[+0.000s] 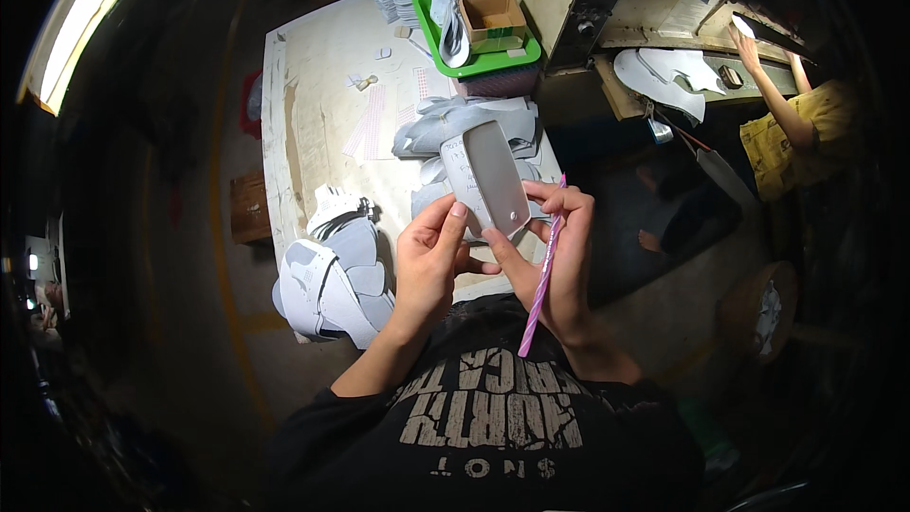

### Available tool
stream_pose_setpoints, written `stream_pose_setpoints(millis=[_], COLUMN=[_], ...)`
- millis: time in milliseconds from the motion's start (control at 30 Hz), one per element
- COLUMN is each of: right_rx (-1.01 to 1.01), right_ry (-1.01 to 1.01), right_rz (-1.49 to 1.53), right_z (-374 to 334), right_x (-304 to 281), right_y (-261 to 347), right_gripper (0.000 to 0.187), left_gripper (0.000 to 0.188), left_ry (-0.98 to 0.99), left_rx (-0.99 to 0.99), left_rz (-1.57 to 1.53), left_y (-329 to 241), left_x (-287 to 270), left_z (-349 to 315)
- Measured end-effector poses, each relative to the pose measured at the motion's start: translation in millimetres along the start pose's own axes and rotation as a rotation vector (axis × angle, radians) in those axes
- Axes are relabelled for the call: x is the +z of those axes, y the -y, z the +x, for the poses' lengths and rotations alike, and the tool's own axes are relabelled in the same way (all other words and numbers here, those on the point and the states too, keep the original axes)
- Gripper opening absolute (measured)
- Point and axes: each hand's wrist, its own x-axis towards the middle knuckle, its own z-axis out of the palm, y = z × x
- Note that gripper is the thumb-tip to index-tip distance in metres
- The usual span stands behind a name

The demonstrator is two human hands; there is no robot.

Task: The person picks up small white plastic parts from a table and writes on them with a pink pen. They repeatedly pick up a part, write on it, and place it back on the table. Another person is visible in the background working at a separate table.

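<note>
So the green tray point(502, 65) has a cardboard box point(483, 38) and a bent grey strip point(456, 43) in it. Left hand point(425, 261): thumb and fingers pinched on 1 pale rectangular piece point(495, 175) above the grey cutouts point(427, 135); right hand point(561, 261): curled around its lower end, plus 1 pink pencil point(541, 289).

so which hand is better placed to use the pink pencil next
Probably the right hand: it has the pink pencil in its grip, though it also helps hold the pale rectangular piece. The left hand has no pencil and holds the piece's left side, so it seems better for steadying.
</note>
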Motion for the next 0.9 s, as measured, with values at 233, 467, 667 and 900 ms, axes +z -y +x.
stream_pose_setpoints(millis=[233, 467, 667, 900], right_rx=[-0.078, 0.07, 0.049, 0.035], right_ry=[0.017, 0.118, 0.213, 0.323], right_rz=[-0.156, 0.077, -0.013, -0.118], right_z=[18, 37, 59, 79], right_x=[6, -5, -20, -39], right_y=[-5, -1, -5, -7], right_gripper=[0.058, 0.055, 0.05, 0.045], left_gripper=[0.043, 0.058, 0.063, 0.063], left_ry=[0.047, 0.162, 0.337, 0.302], left_rx=[-0.032, 0.231, 0.201, 0.186], left_rz=[0.066, 0.122, 0.021, -0.05], left_y=[-3, -22, -29, -16], left_x=[1, 9, 18, 16], left_z=[11, 48, 75, 89])
